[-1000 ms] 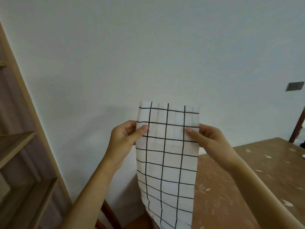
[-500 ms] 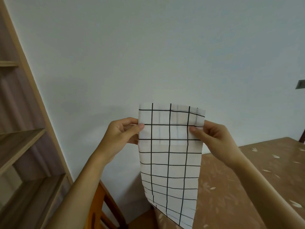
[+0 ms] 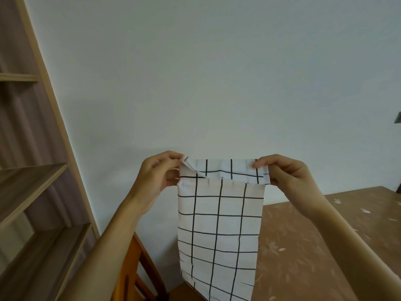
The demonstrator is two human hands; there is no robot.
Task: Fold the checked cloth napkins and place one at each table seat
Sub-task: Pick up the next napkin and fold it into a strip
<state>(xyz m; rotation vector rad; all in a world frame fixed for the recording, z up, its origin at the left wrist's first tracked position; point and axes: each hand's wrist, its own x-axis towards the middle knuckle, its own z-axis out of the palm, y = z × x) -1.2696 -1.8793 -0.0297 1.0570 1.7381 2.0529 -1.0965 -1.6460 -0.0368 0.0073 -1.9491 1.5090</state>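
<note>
One part-folded checked napkin hangs pinched at its top corners by left hand and right hand; placing on the four-o'clock table remains

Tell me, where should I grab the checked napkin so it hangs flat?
Pinch the napkin at its two top corners, coming in from each side, as the left hand and right hand do here. It is limp cloth hanging down in a long strip, so a pinch at both corners likely pulls the top edge straight and lets the rest drop flat.
</note>
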